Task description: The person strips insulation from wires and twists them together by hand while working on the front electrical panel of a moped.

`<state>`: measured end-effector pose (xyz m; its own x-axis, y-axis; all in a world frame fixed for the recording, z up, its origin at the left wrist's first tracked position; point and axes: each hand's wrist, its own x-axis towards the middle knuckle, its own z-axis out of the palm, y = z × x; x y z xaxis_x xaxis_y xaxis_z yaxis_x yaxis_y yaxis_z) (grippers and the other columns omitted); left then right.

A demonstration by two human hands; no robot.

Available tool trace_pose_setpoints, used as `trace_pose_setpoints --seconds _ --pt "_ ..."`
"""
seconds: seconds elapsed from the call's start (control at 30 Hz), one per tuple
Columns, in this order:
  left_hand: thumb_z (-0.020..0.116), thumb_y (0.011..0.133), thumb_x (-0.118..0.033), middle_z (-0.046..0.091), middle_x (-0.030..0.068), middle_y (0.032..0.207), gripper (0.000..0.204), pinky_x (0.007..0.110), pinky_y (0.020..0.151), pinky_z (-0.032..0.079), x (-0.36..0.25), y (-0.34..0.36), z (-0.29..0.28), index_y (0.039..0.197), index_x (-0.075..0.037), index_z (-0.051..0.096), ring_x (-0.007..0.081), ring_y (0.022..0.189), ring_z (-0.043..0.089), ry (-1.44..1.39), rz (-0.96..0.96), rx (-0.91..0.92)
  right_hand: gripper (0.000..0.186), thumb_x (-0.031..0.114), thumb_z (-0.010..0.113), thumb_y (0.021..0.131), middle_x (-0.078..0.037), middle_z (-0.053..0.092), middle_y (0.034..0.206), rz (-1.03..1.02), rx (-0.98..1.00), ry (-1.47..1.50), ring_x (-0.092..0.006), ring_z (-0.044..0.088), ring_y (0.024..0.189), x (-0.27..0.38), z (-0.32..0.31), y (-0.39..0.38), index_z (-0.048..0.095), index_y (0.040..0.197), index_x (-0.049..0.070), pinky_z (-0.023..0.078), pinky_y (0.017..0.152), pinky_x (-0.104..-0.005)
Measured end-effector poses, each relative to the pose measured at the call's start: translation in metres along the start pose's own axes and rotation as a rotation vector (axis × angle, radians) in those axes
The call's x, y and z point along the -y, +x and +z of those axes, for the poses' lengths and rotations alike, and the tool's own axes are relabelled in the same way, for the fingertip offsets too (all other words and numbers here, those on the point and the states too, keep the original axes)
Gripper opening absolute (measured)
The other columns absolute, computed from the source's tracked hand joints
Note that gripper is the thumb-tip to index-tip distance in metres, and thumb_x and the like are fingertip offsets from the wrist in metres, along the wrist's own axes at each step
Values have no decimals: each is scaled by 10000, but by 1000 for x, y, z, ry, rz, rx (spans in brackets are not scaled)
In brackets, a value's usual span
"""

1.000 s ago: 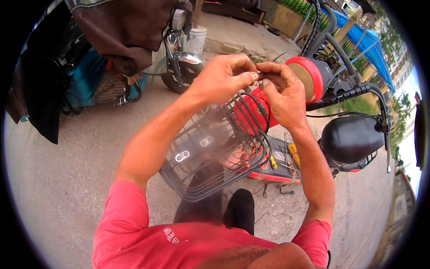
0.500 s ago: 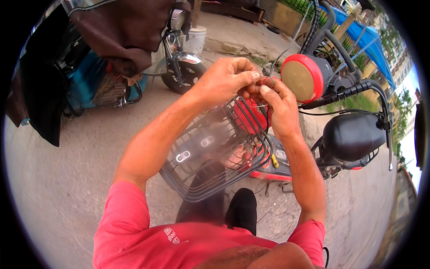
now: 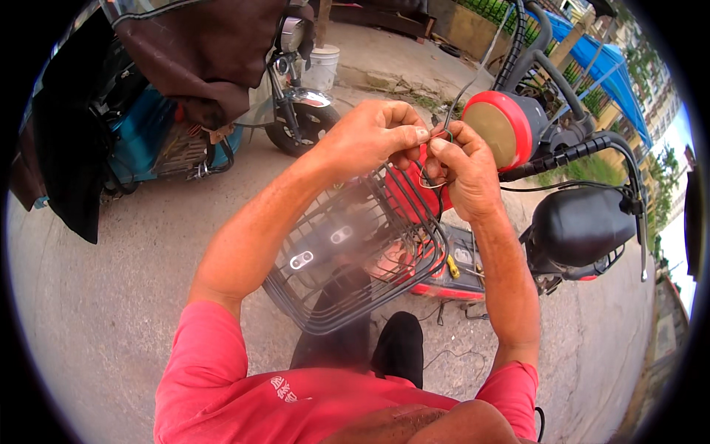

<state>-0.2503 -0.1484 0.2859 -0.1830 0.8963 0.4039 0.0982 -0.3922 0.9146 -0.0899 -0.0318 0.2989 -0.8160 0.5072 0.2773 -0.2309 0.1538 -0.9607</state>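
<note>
Above a black wire basket (image 3: 425, 281), my two hands meet with fingertips pinched close together. Between the thumb and index finger of my left hand (image 3: 377, 139) is the end of a thin red wire (image 3: 435, 137). My right hand (image 3: 468, 166) is closed on the same bundle of thin wires. A pale wire (image 3: 423, 179) loops below these fingertips, and a bit of green shows beside the red. From my right fingers a grey cable (image 3: 464, 87) rises toward the handlebar. Just right of the hands is a round headlight (image 3: 491, 135) with a red rim and tan face.
The basket belongs to a red electric scooter; a yellow-handled tool (image 3: 452, 266) lies on its footboard (image 3: 470, 280). Its black mirror (image 3: 580, 226) sticks out at right. At upper left a blue three-wheeler (image 3: 144, 137) stands under a brown cover (image 3: 200, 52), near a white bucket (image 3: 322, 68).
My right hand has turned slightly and moved a little to the right. The grey cable above it now stretches up more visibly, and more of the red wire shows between my fingertips.
</note>
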Motion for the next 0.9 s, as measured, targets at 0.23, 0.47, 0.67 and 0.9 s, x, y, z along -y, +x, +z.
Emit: trace_pose_setpoints --seconds 0.23,0.47,0.67,0.9 --pt "630 921 -243 615 29 819 244 278 693 484 -4 -3 4 973 -4 626 118 735 577 -55 81 47 131 124 636 901 19 561 731 30 44 44 -40 469 573 6 -7 -1 583 980 34 382 511 -193" --pt "591 961 -303 635 64 764 321 297 651 500 -5 -3 0 920 13 639 142 684 602 28 57 21 131 154 643 906 32 561 739 45 -12 -109 -38 480 601 15 1 -3 605 958 41 394 533 -201" --pt "540 977 -443 636 105 649 491 292 567 512 -16 -3 2 801 -2 667 190 571 620 -186 -295 -2 141 159 644 910 26 587 778 -21 -29 -223 -42 519 680 11 -4 -4 619 949 26 432 614 -212" --pt "612 952 -351 616 30 714 329 247 566 457 8 3 3 859 -37 645 120 615 567 -294 -171 89 118 141 645 907 32 588 787 -81 -23 -211 -39 518 682 4 -3 -1 615 943 33 429 604 -208"
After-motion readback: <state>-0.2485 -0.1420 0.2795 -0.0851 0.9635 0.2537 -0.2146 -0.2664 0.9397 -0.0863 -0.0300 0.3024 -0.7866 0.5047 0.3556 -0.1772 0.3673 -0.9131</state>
